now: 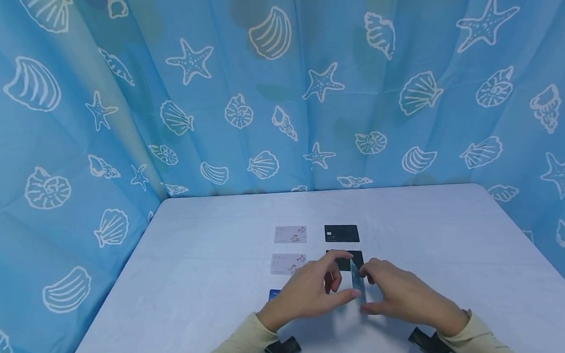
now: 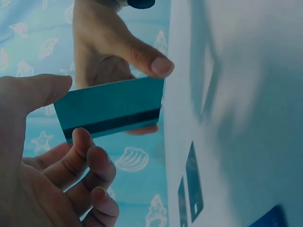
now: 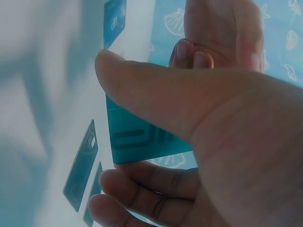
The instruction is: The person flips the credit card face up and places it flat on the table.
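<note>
A teal card (image 1: pixel 357 280) is held up on edge between my two hands above the table. My left hand (image 1: pixel 309 292) pinches one side of it between thumb and fingers, the other fingers curling loosely below. My right hand (image 1: pixel 402 292) grips the opposite side, thumb on one long edge and fingertips at the other. In the left wrist view the card (image 2: pixel 111 106) shows a dark magnetic stripe; large dark lettering on the card (image 3: pixel 142 139) appears in the right wrist view. Behind the fingers lies a black card (image 1: pixel 342 261), partly covered.
Another black card (image 1: pixel 342 233) lies farther back on the white table (image 1: pixel 196 268). Two pale floral cards, one far (image 1: pixel 290 235) and one nearer (image 1: pixel 288 263), form a column to the left. A blue card (image 1: pixel 273 294) peeks from behind my left hand. A seashell-print curtain (image 1: pixel 277 90) surrounds the table.
</note>
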### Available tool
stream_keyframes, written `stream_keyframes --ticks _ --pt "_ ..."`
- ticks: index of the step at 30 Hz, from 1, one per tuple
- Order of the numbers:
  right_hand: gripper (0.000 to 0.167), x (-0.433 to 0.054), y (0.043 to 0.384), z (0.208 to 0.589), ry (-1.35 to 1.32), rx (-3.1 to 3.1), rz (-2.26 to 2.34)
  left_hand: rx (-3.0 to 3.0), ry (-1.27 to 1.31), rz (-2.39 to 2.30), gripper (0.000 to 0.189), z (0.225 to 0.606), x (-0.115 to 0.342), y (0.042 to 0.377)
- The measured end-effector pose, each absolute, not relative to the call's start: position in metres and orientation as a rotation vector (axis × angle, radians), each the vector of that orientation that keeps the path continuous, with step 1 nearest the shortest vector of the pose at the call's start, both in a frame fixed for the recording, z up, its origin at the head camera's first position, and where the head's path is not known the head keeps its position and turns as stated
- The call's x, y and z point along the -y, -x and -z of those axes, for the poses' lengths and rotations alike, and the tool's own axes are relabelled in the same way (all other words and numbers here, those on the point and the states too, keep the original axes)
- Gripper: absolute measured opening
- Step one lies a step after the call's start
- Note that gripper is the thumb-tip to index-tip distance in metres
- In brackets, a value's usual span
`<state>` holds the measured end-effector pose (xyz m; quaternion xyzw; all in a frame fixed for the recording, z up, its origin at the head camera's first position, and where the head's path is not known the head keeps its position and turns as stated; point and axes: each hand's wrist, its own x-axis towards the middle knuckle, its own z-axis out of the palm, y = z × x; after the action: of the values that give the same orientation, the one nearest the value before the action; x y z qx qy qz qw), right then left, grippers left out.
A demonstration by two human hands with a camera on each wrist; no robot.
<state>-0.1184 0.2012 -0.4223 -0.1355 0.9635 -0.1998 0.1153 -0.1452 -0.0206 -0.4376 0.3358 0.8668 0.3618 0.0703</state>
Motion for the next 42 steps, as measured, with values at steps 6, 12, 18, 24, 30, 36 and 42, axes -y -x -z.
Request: stream_keyframes --ticks 6,12,18,24,30,36,42 --pt "0.068 -0.204 0.118 0.42 0.413 -2.843 0.574 -2.664 -1.082 -0.992 0.061 0.43 0.029 0.149" --pt "0.066 -0.206 0.119 0.416 0.36 -2.851 0.554 -2.73 -1.118 -0.839 0.061 0.425 0.037 0.156" --pt "0.065 -0.208 0.12 0.415 0.361 -2.854 0.545 -2.74 -1.111 -0.725 0.061 0.423 0.04 0.157" --pt "0.066 -0.208 0.12 0.415 0.353 -2.855 0.525 -2.752 -1.086 -0.657 0.059 0.424 0.042 0.158" --pt "0.066 -0.209 0.122 0.417 0.342 -2.829 0.51 -2.737 -1.058 -0.6 0.055 0.426 0.041 0.16" --pt "0.064 -0.209 0.124 0.421 0.359 -2.811 0.512 -2.731 -1.058 -0.543 0.058 0.429 0.04 0.161" --pt "0.064 -0.209 0.126 0.425 0.368 -2.802 0.49 -2.714 -1.05 -0.501 0.058 0.434 0.038 0.162"
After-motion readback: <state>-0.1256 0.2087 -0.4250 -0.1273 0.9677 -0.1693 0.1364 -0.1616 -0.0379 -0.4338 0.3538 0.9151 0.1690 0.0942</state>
